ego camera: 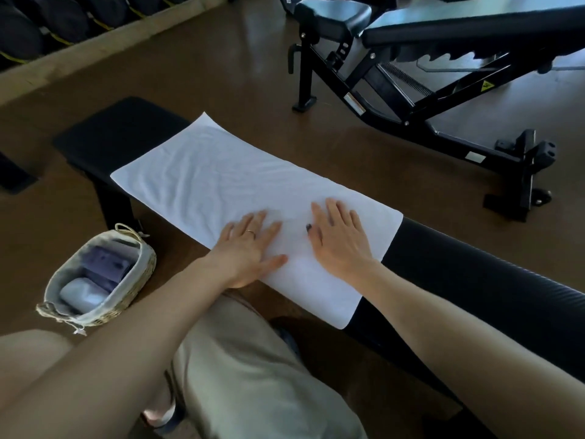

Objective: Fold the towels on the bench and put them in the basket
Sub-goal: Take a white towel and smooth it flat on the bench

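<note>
Here, I look down at a white towel (221, 188) spread flat, in a single long rectangle, across the black padded bench (474, 274) in front of me. The towel's near edge overhangs the bench on my side. Both my palms lie on the towel, close to its right end and just beside each other. My left hand (250, 248) presses down with straight, slightly spread fingers and holds nothing; a thin ring sits on one finger. My right hand (338, 239) lies flat in the same way, fingers straight and together, gripping nothing, with a dark-painted thumbnail showing.

On the brown floor to my left, near the bench leg, stands a woven basket (142, 274) with a pale cloth lining. Inside it lie a folded purple towel (104, 264) and a folded white towel (84, 294), side by side.

Beyond the bench stands a black adjustable weight bench (411, 42). My knees, in light trousers, show at the bottom of the view.
</note>
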Tool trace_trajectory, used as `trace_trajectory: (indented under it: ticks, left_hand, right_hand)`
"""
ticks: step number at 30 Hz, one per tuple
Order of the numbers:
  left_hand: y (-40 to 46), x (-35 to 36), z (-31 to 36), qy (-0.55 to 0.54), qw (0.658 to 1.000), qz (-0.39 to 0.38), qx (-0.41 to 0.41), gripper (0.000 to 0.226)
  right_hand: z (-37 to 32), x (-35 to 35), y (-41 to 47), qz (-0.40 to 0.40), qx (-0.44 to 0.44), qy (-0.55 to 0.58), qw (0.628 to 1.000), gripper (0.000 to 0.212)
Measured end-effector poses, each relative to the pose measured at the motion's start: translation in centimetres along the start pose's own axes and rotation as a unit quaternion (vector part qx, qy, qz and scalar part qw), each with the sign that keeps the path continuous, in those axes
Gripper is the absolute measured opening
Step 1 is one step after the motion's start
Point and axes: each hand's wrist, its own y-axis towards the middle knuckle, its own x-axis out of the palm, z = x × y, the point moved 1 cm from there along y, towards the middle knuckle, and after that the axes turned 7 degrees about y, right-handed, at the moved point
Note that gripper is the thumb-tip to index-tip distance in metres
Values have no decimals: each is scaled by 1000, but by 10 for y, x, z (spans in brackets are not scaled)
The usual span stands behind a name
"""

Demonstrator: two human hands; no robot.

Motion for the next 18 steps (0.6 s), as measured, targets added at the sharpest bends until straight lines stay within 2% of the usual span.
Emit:
trace_trajectory:
  ticks: [3, 5, 8, 11, 18]
  left_hand:
    - [3, 4, -39, -26, 999, -5, -30, 72]
    - [8, 0, -55, -51, 996, 2, -67, 72]
    - [16, -6, -53, -24, 999, 14, -43, 70]
    - [25, -4, -54, -12, 1000, 24, -12, 66]
    - [39, 3, -129, -19, 996, 45, -79, 65]
  right_hand:
    - [6, 5, -9, -8, 33, -33, 999, 64]
    - [-2, 3, -1, -3, 20, -41, 999, 65]
    - [-28, 4, 22, -1, -35, -21, 999, 63]
    - [-49, 12, 40, -26, -45, -15, 999, 62]
    - [-81, 16, 98, -37, -57, -9, 998, 60]
